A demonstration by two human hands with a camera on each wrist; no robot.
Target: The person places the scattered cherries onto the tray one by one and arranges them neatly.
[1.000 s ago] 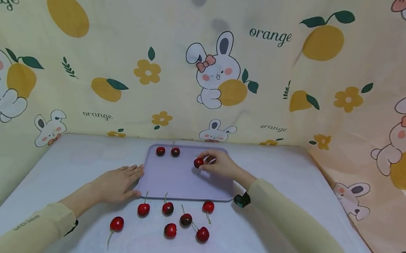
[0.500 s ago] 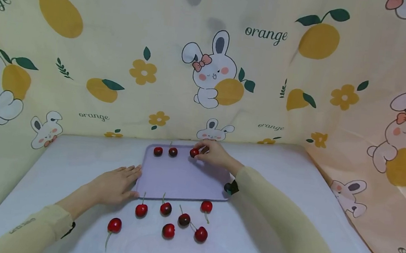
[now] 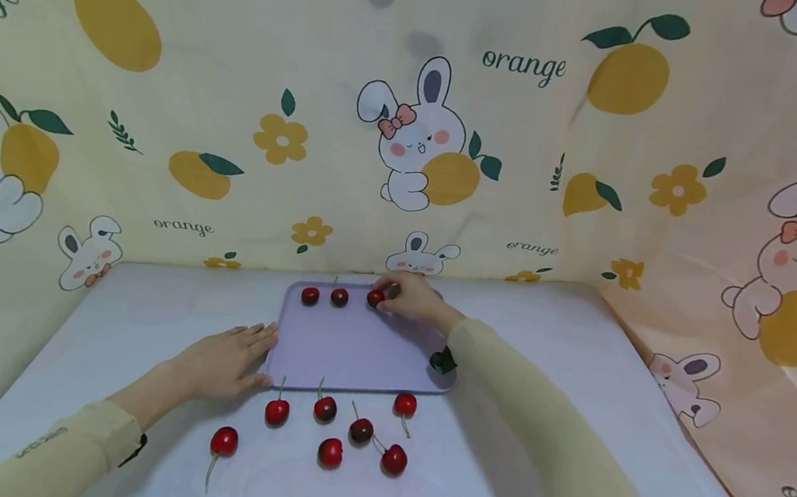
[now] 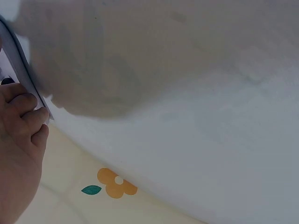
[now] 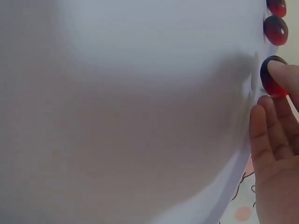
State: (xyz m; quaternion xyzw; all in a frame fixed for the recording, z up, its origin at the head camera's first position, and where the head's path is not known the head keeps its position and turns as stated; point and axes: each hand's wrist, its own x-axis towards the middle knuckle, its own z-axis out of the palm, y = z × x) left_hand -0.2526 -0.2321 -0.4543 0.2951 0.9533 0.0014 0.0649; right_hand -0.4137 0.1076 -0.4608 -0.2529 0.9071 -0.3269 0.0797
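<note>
My right hand [image 3: 411,297] pinches a dark red cherry [image 5: 274,79] between thumb and fingers, low over the back of the lilac tray [image 3: 357,350]. To its left on the tray's back edge sit two more cherries, one at the corner [image 3: 309,296] and one with an upright stem [image 3: 339,297]. My left hand [image 3: 227,360] lies with fairly straight fingers against the tray's left edge. In the left wrist view the left hand [image 4: 21,126] touches the tray's rim [image 4: 21,60].
Several stemmed cherries lie on the white table [image 3: 162,312] in front of the tray, among them a bright red one [image 3: 225,442] at the left and another [image 3: 405,405] near the tray's front edge. A patterned cloth [image 3: 238,99] with rabbits stands behind.
The right hand has carried its cherry back and to the left, toward the two cherries at the tray's back edge. The left hand stays at the tray's left edge.
</note>
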